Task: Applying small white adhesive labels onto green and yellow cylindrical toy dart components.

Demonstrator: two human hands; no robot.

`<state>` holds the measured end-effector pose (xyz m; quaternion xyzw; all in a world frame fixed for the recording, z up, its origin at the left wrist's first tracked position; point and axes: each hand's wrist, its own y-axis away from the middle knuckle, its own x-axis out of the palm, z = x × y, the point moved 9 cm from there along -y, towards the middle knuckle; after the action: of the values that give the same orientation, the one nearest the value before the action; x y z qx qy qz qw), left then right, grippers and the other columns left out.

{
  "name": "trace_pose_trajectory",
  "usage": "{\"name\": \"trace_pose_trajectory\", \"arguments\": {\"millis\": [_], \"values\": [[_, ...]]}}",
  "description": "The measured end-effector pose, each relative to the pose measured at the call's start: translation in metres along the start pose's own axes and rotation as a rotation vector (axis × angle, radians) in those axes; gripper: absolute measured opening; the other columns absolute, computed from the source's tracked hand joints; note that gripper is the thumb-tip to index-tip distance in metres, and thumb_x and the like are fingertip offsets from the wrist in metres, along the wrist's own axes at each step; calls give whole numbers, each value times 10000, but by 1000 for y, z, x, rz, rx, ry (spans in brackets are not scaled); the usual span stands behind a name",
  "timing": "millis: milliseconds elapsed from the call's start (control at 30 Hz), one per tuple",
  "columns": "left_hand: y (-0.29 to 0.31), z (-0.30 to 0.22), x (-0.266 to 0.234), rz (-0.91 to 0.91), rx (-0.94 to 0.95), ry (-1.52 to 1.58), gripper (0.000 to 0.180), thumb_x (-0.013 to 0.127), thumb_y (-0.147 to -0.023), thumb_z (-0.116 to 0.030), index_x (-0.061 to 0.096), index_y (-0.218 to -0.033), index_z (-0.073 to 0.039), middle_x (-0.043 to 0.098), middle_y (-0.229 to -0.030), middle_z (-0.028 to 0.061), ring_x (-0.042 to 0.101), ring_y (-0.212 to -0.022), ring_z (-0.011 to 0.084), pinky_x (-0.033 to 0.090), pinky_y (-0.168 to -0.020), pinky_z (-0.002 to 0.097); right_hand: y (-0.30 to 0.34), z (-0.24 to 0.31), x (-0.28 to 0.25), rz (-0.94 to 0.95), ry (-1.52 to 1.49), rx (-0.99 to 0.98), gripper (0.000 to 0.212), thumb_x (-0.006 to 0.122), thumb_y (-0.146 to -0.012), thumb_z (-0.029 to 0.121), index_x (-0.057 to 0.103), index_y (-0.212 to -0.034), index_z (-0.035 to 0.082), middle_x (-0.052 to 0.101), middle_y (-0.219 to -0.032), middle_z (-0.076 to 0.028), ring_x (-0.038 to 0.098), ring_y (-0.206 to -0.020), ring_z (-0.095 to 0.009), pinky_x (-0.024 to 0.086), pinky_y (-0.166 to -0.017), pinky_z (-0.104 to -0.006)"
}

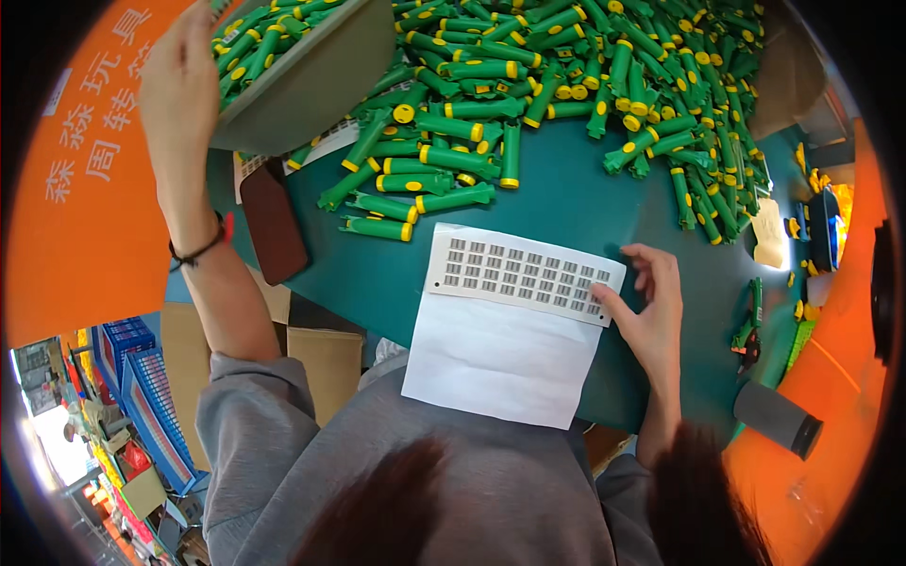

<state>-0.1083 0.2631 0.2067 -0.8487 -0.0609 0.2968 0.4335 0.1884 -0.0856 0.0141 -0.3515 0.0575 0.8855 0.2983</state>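
At the top left, my left hand [184, 85] is raised at the rim of a grey plastic bin [311, 90], its fingers bunched together at the picture's edge. A bit of green shows by the fingertips, too cut off to make out. The bin holds green plastic tubes with yellow ends [260, 47]. My right hand [651, 307] is at the right edge of a label sheet [524, 269] with rows of small dark printed stickers. Its thumb touches the sheet, while the other fingers curl apart from the thumb. White backing paper [500, 358] extends below the stickers, over the table edge.
Many green tubes [462, 156] are heaped across the back of the dark green table [368, 292]. A dark red flat case [274, 226] lies left of the sheet. At right are a green-handled tool [750, 325] and a grey cylinder [779, 420]. Cardboard boxes [321, 368] stand below left.
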Motion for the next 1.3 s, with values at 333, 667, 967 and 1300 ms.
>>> {"name": "trace_pose_trajectory", "arguments": {"millis": [333,667,967,1300], "values": [[237,-52,73,967,-425,279,353,762,-879,-124,623,-1178,1,730,-962,74,681,-873,110,530,-748,253,23,-33,17,-19,-324,185,417,700,-890,-20,547,-1276,25,658,-910,-12,564,-799,-36,419,-694,-177],[282,-48,108,917,-619,865,350,746,-862,16,702,-1209,2,713,-992,36,634,-880,70,508,-784,210,32,-53,10,-43,-758,305,477,706,-861,-58,605,-1324,-10,727,-969,-71,660,-934,-116,513,-879,-255],[282,-62,114,1033,-423,1030,376,755,-853,23,699,-1224,3,682,-992,32,604,-851,73,492,-739,205,40,-46,14,16,-593,246,444,738,-841,-39,647,-1273,8,719,-1016,-67,664,-909,-107,530,-823,-243],[288,-49,122,1047,-678,1111,291,736,-863,45,712,-1152,41,714,-1082,86,670,-935,113,551,-818,229,28,-25,9,-34,-604,218,242,748,-840,-20,756,-1081,0,691,-910,-17,594,-780,-59,466,-700,-190]]}}
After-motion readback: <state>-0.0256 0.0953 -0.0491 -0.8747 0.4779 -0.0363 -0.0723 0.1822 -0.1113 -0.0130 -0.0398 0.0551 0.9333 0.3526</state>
